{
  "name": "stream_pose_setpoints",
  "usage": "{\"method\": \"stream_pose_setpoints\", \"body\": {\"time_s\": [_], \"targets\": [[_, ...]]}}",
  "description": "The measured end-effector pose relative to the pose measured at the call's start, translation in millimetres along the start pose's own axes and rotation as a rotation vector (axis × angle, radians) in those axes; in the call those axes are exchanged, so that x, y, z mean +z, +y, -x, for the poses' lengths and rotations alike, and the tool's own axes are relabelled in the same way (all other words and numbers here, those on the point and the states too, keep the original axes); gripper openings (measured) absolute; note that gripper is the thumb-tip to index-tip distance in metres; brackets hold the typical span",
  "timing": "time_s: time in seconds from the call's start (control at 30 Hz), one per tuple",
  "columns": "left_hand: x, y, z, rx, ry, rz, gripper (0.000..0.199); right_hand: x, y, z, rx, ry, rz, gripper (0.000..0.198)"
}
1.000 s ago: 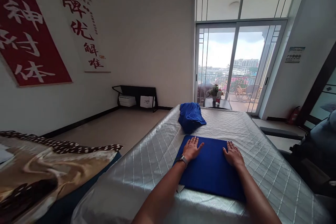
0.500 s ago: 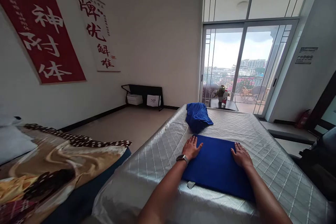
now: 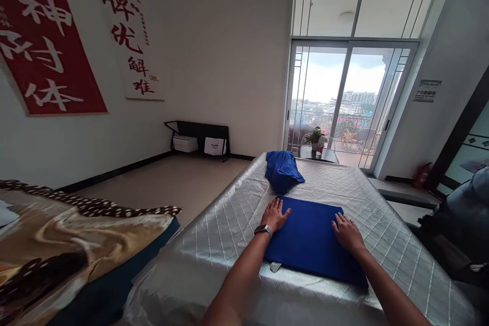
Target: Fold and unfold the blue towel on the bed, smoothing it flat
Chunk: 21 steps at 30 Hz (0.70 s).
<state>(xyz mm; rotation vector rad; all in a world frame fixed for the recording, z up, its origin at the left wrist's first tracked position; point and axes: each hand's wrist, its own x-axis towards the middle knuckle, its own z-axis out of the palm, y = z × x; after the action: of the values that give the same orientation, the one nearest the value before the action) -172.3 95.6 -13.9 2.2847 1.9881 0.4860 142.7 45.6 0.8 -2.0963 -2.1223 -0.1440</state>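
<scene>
A flat blue rectangle of folded cloth (image 3: pixel 309 239) lies on the silvery quilted mattress (image 3: pixel 221 234), with a small pale tag (image 3: pixel 275 267) sticking out at its near left edge. My left hand (image 3: pixel 275 215) rests flat on its left edge, fingers stretched out, a watch on the wrist. On the right edge lies my right hand (image 3: pixel 347 231), palm down, its fingers extended. Just beyond the folded cloth sits a crumpled blue cloth bundle (image 3: pixel 282 170).
To the left is a second bed with a brown and cream patterned blanket (image 3: pixel 114 234). A black bench (image 3: pixel 202 135) stands by the far wall. Beyond the mattress, a small table (image 3: pixel 319 154) bears a plant and bottle. Dark bags (image 3: pixel 458 224) are at the right.
My right hand has slid slightly back toward me and inward along the folded cloth's right edge. My left hand stays about where it was. The view has turned a little to the right.
</scene>
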Motion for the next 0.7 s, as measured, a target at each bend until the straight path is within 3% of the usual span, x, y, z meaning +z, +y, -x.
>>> {"method": "stream_pose_setpoints", "body": {"time_s": [0.27, 0.5, 0.6, 0.7], "targets": [[1.5, 0.4, -0.2, 0.003, 0.022, -0.036, 0.080, 10.9, 2.6, 16.4, 0.020, -0.007, -0.160, 0.064], [-5.7, 8.3, -1.5, 0.056, 0.041, -0.225, 0.078, 11.1, 2.9, 18.0, 0.022, 0.004, -0.178, 0.064], [-10.0, 22.4, -3.9, 0.120, 0.083, -0.265, 0.071, 8.6, 1.0, 20.0, 0.027, -0.005, -0.172, 0.065], [-5.9, 55.6, -3.1, 0.173, 0.078, -0.225, 0.071, 5.6, -0.6, 21.3, 0.022, -0.019, -0.167, 0.067]]}}
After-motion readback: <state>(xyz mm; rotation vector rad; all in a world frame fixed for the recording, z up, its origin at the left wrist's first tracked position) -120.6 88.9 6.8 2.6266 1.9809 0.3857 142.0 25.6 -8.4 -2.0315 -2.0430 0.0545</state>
